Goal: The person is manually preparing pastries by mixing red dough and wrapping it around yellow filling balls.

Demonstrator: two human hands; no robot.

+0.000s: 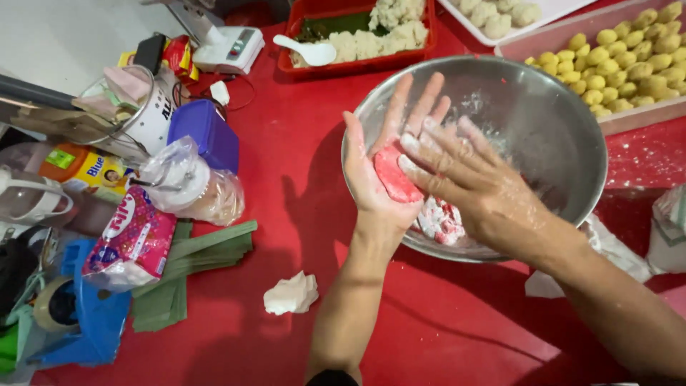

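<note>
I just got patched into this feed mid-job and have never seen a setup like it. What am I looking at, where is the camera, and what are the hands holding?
There is no machine here: a person works with two bare hands, and the single picture comes from a camera worn on their head, looking down. The left hand lies open, palm up, with a flattened piece of pink dough on it. The floury right hand presses its fingers onto that dough. Both hands are over a large steel bowl dusted with flour, with more pink dough at its bottom. The bowl stands on a red table. On the table also lie a white lump of dough, folded green leaves, and a clutter of bags and containers at the left. At the top right is a tray of yellow balls; at the top, a red tray of white filling with a spoon.
</note>
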